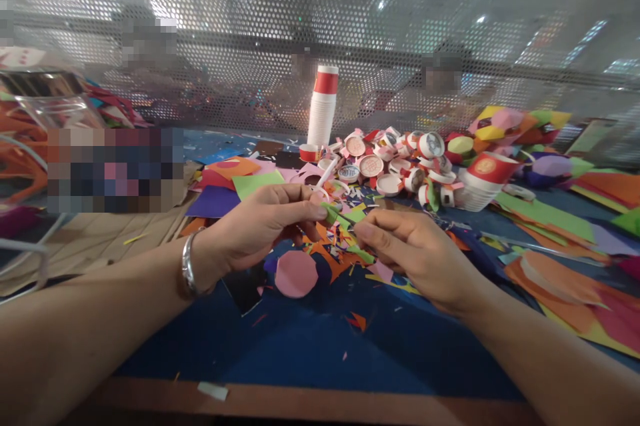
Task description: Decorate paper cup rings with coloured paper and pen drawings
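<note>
My left hand (273,216), with a silver bangle at the wrist, is closed with thumb and index finger on a small green paper piece (331,214). A white strip (327,175) rises just behind those fingertips. My right hand (407,246) is closed on a thin dark tool (346,218), whose narrow end points at the green paper; the rest is hidden by the fingers, so I cannot tell its kind. Below the hands, a pink many-sided paper piece (297,274) lies on the blue table cover, beside orange paper (333,263) and small scraps.
Behind the hands stand a tall stack of paper cups (323,109) and a heap of cut cup bottoms (373,165). Another cup stack (483,183) leans at right, near coloured sheets (565,293). Cardboard (110,239) and a clear jar (55,103) are at left.
</note>
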The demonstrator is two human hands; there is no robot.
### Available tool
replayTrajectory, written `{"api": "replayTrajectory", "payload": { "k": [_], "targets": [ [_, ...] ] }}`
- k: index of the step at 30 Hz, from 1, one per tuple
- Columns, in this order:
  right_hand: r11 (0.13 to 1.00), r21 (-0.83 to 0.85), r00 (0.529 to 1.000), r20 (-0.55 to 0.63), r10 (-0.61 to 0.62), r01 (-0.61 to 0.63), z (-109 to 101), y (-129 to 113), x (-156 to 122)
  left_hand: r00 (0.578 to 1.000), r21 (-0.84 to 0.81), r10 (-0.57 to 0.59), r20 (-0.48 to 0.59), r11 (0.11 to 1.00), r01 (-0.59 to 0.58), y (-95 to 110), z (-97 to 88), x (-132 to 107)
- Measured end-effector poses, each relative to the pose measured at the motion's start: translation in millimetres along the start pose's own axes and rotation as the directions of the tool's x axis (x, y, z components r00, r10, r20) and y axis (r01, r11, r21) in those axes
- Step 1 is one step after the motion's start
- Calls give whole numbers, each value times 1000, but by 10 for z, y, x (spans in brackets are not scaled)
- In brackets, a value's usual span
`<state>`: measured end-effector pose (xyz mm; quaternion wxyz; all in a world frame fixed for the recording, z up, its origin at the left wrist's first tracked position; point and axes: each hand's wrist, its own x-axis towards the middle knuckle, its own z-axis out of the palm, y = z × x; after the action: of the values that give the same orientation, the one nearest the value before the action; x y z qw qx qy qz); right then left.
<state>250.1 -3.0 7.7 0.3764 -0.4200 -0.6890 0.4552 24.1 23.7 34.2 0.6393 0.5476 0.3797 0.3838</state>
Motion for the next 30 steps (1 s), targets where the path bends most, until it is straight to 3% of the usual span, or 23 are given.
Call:
{"api": "replayTrajectory", "payload": {
  "k": [15, 30],
  "targets": [
    [995, 97, 1000, 14, 15, -16, -27, 37, -6, 991, 98, 65, -115, 994, -54, -47, -5, 4],
    [997, 60, 999, 15, 43, -44, -3, 20, -18, 992, 63, 84, -94, 995, -78, -82, 54, -6]
  ]
}}
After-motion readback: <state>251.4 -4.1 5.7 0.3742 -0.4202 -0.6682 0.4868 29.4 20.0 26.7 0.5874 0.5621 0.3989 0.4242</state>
